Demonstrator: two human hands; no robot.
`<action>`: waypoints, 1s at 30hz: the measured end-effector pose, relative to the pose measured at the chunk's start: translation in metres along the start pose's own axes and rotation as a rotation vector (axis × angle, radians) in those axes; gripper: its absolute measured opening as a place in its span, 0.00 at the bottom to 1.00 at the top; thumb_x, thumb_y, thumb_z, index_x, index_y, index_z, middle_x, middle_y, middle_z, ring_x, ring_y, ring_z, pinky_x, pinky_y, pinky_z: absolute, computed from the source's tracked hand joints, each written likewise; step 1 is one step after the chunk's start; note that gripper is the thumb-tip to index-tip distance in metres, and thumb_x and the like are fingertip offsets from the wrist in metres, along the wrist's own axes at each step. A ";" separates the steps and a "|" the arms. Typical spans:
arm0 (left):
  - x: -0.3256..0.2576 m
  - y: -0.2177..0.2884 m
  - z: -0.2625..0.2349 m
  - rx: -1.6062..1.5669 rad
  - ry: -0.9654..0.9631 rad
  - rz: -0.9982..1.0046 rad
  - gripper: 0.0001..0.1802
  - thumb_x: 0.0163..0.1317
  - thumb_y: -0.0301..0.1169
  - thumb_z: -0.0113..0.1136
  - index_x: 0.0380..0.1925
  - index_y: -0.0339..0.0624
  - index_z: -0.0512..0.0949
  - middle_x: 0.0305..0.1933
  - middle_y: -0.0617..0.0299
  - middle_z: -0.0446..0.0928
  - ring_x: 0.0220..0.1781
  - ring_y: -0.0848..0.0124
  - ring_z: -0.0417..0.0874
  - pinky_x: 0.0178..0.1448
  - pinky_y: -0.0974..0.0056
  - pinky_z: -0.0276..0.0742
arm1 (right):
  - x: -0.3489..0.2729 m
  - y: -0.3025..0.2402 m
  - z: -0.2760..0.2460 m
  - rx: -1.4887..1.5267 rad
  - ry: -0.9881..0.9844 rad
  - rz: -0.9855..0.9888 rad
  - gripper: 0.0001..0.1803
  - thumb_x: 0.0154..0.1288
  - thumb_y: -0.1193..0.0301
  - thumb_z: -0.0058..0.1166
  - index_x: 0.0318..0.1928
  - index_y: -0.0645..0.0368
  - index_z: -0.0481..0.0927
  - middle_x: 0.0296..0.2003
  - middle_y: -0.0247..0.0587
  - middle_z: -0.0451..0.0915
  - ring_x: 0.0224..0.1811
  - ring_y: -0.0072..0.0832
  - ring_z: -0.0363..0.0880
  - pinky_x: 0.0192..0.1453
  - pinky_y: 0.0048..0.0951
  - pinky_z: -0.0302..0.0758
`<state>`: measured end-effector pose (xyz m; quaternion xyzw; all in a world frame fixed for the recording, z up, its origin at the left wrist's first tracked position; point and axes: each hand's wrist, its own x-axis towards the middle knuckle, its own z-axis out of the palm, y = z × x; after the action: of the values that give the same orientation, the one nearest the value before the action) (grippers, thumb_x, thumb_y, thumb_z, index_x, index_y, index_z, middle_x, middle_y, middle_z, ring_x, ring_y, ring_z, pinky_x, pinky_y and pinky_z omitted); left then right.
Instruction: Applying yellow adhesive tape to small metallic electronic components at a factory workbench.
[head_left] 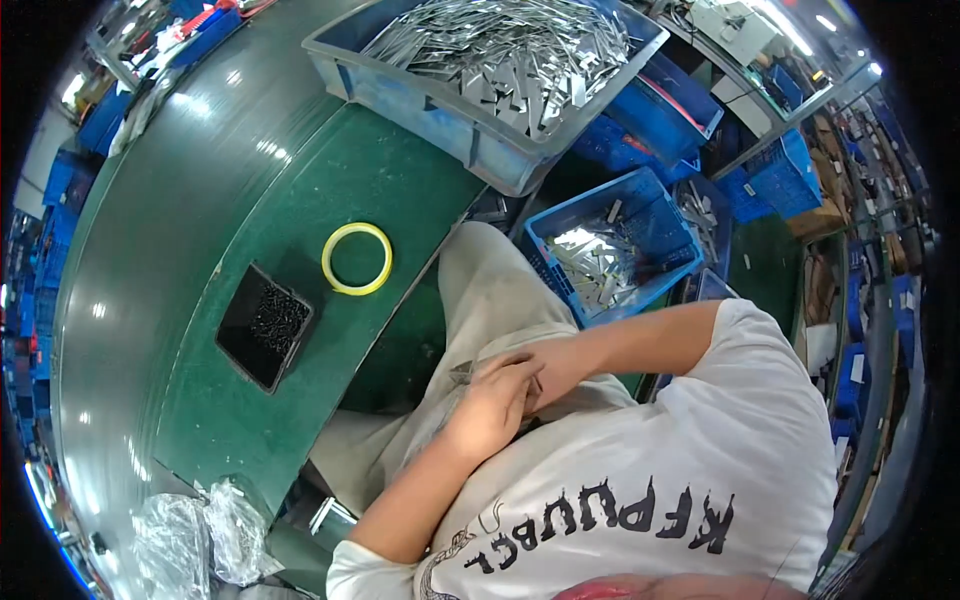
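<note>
My two hands meet over my lap, close against the pale trousers. My left hand lies in front with its fingers bent and pressed together against the right. Behind it is my right hand, its fingers mostly covered by the left. A small grey, metal-looking piece pokes out beside the fingers; its shape is too small to make out. On the green work surface, left of my knee, are a yellow tape roll lying flat and a black tray of small dark parts.
A large grey-blue crate heaped with thin metal strips stands at the far edge. Right of my knee sits a blue basket with metal pieces. Clear plastic bags lie at the near left. More blue bins stand at right.
</note>
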<state>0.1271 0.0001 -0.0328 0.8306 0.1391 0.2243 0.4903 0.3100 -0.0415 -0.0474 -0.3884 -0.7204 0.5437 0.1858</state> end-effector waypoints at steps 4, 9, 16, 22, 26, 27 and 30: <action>-0.010 -0.007 -0.009 -0.245 -0.036 -0.205 0.14 0.64 0.22 0.51 0.50 0.33 0.74 0.50 0.46 0.77 0.54 0.51 0.78 0.59 0.57 0.72 | -0.007 -0.013 0.012 0.152 0.060 0.367 0.22 0.62 0.60 0.57 0.53 0.58 0.77 0.50 0.51 0.79 0.52 0.43 0.77 0.56 0.38 0.72; -0.041 -0.003 -0.042 0.101 0.138 -0.166 0.15 0.61 0.22 0.57 0.49 0.35 0.75 0.47 0.48 0.78 0.51 0.51 0.79 0.57 0.57 0.73 | -0.016 -0.013 -0.024 -0.129 0.171 0.122 0.14 0.64 0.63 0.56 0.41 0.61 0.82 0.38 0.47 0.82 0.40 0.37 0.82 0.44 0.35 0.76; -0.081 0.004 -0.066 -0.013 0.410 -0.479 0.17 0.59 0.22 0.58 0.50 0.32 0.73 0.43 0.47 0.80 0.44 0.55 0.82 0.49 0.58 0.77 | -0.090 -0.031 -0.138 0.176 0.581 0.569 0.12 0.68 0.68 0.55 0.43 0.64 0.80 0.36 0.36 0.83 0.35 0.23 0.81 0.39 0.26 0.77; -0.072 -0.003 -0.067 0.200 0.187 -0.345 0.18 0.57 0.23 0.60 0.49 0.34 0.74 0.42 0.46 0.80 0.44 0.53 0.82 0.49 0.57 0.78 | -0.135 -0.049 -0.180 -0.803 0.556 0.593 0.21 0.62 0.59 0.58 0.47 0.63 0.81 0.46 0.49 0.83 0.48 0.43 0.80 0.55 0.37 0.74; -0.079 -0.008 -0.063 0.266 0.154 -0.351 0.18 0.57 0.25 0.61 0.48 0.34 0.75 0.42 0.47 0.80 0.43 0.53 0.83 0.49 0.56 0.78 | -0.087 -0.101 -0.213 -0.868 0.944 0.311 0.10 0.59 0.69 0.61 0.38 0.62 0.81 0.31 0.44 0.82 0.30 0.36 0.80 0.37 0.31 0.75; -0.081 -0.009 -0.064 0.293 0.125 -0.359 0.18 0.57 0.25 0.61 0.48 0.34 0.75 0.42 0.47 0.80 0.44 0.54 0.83 0.49 0.56 0.78 | -0.072 -0.106 -0.228 -0.957 0.942 0.275 0.10 0.60 0.68 0.60 0.37 0.61 0.81 0.31 0.44 0.82 0.30 0.37 0.80 0.37 0.32 0.76; -0.079 -0.006 -0.065 0.357 0.143 -0.307 0.15 0.57 0.28 0.62 0.45 0.38 0.77 0.36 0.46 0.81 0.38 0.51 0.83 0.44 0.54 0.79 | -0.016 -0.104 -0.282 -1.063 0.937 0.293 0.11 0.60 0.63 0.56 0.35 0.58 0.82 0.31 0.45 0.82 0.33 0.42 0.82 0.37 0.38 0.77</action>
<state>0.0261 0.0167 -0.0292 0.8552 0.3356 0.1774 0.3529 0.4772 0.1154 0.1476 -0.7109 -0.6728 -0.0845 0.1864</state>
